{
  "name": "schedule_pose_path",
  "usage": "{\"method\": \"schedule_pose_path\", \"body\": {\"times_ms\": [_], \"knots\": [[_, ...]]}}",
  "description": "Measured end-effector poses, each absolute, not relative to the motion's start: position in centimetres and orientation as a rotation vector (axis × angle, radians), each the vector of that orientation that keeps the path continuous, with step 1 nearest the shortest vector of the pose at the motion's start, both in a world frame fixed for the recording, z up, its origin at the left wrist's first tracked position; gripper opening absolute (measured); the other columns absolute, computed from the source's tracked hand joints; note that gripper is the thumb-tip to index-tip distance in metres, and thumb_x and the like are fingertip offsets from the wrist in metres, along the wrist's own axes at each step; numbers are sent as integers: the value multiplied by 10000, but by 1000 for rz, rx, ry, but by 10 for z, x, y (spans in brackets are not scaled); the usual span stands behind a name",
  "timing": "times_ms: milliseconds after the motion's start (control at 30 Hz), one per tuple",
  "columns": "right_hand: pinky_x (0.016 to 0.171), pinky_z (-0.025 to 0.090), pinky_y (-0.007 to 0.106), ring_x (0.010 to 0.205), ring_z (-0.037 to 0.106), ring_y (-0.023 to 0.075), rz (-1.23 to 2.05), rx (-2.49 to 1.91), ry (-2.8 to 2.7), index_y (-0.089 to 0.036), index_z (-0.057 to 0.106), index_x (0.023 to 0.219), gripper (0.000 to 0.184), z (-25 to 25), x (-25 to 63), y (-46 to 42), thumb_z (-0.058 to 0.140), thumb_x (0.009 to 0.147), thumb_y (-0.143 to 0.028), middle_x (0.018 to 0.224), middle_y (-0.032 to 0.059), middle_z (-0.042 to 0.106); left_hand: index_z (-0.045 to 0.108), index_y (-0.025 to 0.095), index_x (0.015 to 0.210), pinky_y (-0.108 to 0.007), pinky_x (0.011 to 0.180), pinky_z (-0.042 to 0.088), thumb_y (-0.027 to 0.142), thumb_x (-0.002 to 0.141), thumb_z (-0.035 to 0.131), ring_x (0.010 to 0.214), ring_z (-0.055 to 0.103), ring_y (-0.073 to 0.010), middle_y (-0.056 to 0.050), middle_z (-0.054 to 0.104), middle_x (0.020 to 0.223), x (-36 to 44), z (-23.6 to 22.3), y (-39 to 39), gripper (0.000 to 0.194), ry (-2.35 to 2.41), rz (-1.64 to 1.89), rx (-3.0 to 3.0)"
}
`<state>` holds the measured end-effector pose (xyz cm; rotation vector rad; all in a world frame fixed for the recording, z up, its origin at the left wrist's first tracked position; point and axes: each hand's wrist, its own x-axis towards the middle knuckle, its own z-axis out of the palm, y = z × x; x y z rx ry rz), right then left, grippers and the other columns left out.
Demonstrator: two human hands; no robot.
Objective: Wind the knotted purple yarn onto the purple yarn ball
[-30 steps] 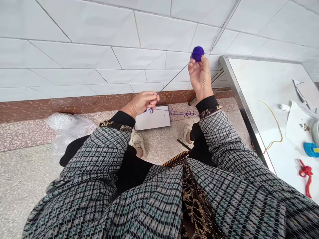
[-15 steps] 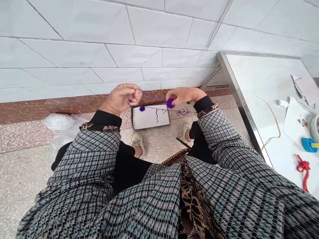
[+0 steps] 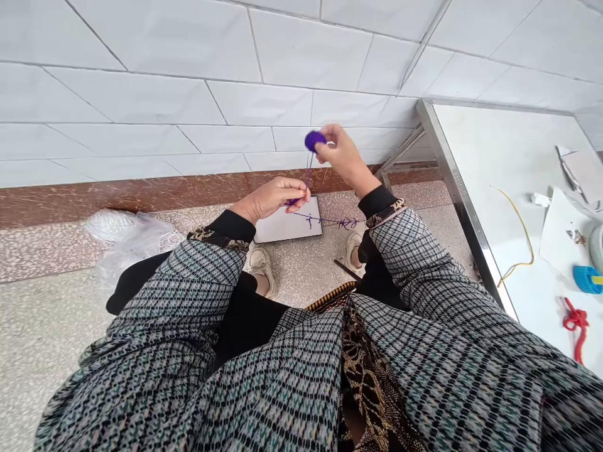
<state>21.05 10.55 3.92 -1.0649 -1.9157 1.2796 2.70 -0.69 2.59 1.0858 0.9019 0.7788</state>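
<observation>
My right hand (image 3: 340,152) is raised in front of the tiled wall, its fingers closed round a small purple ball of yarn (image 3: 314,141). From the ball a taut strand runs down to my left hand (image 3: 277,198), which is lower and to the left. The left fingers pinch purple yarn (image 3: 293,202), with a little bunch of it showing at the fingertips. A knotted length of dark purple cord (image 3: 346,223) stretches from near the left hand toward my right cuff. Beneath the left hand lies a white box (image 3: 282,229), partly covered by it.
White yarn (image 3: 110,225) in a clear plastic bag (image 3: 134,251) lies on the floor at left. At right, a metal-edged table (image 3: 464,207) holds a yellow cord (image 3: 525,232), a red knotted cord (image 3: 575,320), a blue cap (image 3: 586,279) and papers. My shoes (image 3: 260,267) flank the box.
My right hand has lifted the yarn ball up against the wall. The left hand has shifted right and slightly down, now over the box, and the strand between them has turned steep.
</observation>
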Motion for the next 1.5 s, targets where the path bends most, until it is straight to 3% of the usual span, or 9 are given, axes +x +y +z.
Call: {"method": "schedule_pose_path", "body": {"times_ms": [100, 200, 300, 367, 500, 767, 1067, 1233, 1500], "knots": [[911, 501, 319, 937, 586, 174, 1082, -1102, -2528, -118, 600, 1073, 208, 48, 219, 97, 650, 872, -112, 1060, 84, 658, 731, 112, 724, -209, 439, 370, 227, 763, 769, 479, 503, -100, -50, 584, 595, 23, 27, -6, 127, 899, 811, 1074], [765, 477, 263, 793, 562, 134, 1620, -797, -2810, -130, 637, 1026, 221, 56, 232, 91, 692, 812, -127, 924, 36, 669, 708, 103, 674, -226, 436, 363, 210, 720, 788, 470, 496, -96, -70, 621, 629, 17, 26, -6, 141, 919, 868, 1010], [678, 454, 215, 706, 533, 83, 2208, -361, -2424, -133, 622, 1089, 337, 56, 240, 92, 771, 815, -261, 904, 11, 661, 718, 106, 703, -239, 465, 406, 227, 700, 834, 502, 533, -119, -71, 631, 625, 15, 24, -6, 168, 880, 881, 941], [655, 451, 199, 691, 528, 69, 2314, -239, -2064, -140, 600, 1147, 486, 53, 243, 96, 832, 805, -395, 931, 11, 666, 751, 114, 822, -246, 500, 442, 269, 706, 865, 537, 566, -134, -65, 650, 651, 15, 21, -7, 224, 834, 930, 873], [646, 450, 194, 723, 498, 77, 2184, -397, -1545, -154, 604, 1153, 641, 52, 248, 106, 897, 738, -546, 946, 17, 656, 763, 106, 903, -250, 531, 453, 320, 673, 905, 525, 533, -115, -43, 626, 648, 16, 18, -8, 344, 813, 1027, 804], [814, 466, 259, 781, 385, 106, 1871, -610, -1241, -209, 488, 947, 468, 63, 272, 131, 735, 791, -574, 951, 13, 572, 603, 140, 661, -204, 500, 327, 158, 666, 688, 472, 340, -56, 40, 427, 565, -5, 11, -6, 87, 1174, 1169, 641], [972, 416, 341, 1191, 429, 215, 1599, -687, -1385, -249, 511, 901, 588, 70, 302, 143, 706, 744, -782, 1070, 71, 594, 398, 190, 533, -230, 439, 222, 173, 567, 561, 415, 229, -53, 32, 328, 530, -29, -9, 2, 168, 1424, 1213, 512], [853, 483, 394, 1118, 509, 281, 1273, -747, -1365, -280, 565, 968, 682, 89, 314, 136, 596, 688, -901, 1093, 106, 589, 275, 239, 525, -254, 428, 269, 274, 617, 565, 401, 216, -81, 33, 251, 477, -46, -21, 5, 306, 1485, 1025, 627], [868, 430, 367, 1067, 500, 281, 1560, -617, -1387, -294, 658, 952, 550, 87, 300, 127, 708, 660, -757, 997, 103, 661, 560, 195, 483, -263, 448, 223, 105, 525, 737, 389, 343, -124, -4, 417, 409, -32, -50, 4, 203, 1733, 468, 862]]}}
